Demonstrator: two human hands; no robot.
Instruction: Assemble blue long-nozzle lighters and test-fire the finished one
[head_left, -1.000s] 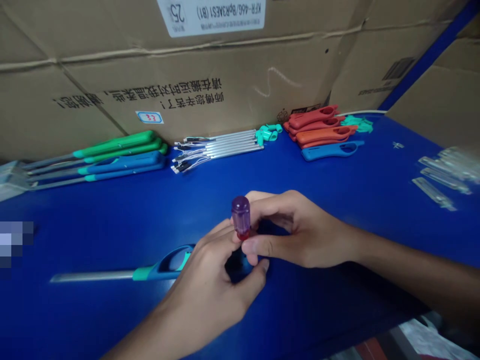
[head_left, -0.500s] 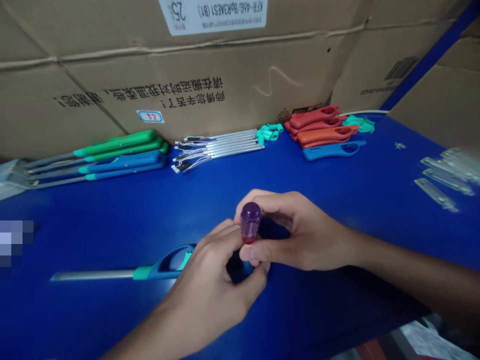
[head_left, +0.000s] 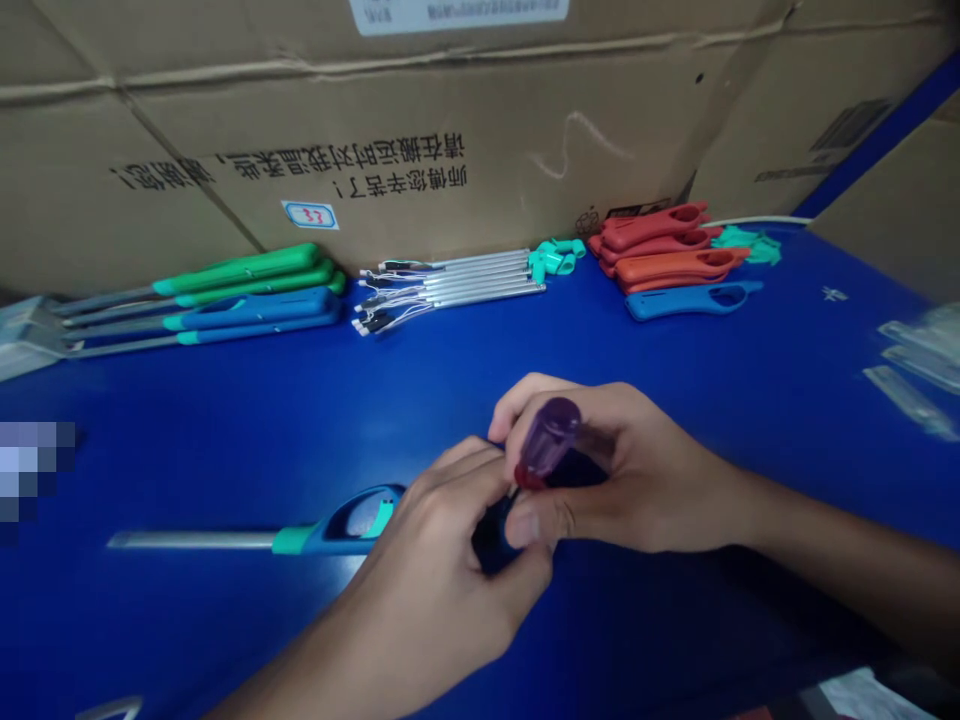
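In the head view a blue long-nosed lighter [head_left: 349, 525] lies across the blue table, its silver tube pointing left. My left hand [head_left: 450, 550] is wrapped over the lighter's handle and hides its right end. My right hand [head_left: 637, 470] holds a screwdriver [head_left: 551, 440] with a see-through purple handle and a red collar, tilted over the handle. The fingertips of both hands come together there. The screwdriver's tip is hidden behind my fingers.
Green and blue lighters [head_left: 247, 320] lie at the back left. Silver tubes with wires [head_left: 480, 280] and teal parts [head_left: 555, 255] sit beside them. Red, orange and blue handle shells [head_left: 667, 260] are stacked further right. Clear plastic pieces [head_left: 911, 400] lie at the far right, a cardboard wall [head_left: 487, 110] behind.
The screwdriver has gone from nearly upright to leaning, with its handle top towards the right. The view has shifted a little. My left hand keeps its hold on the lighter.
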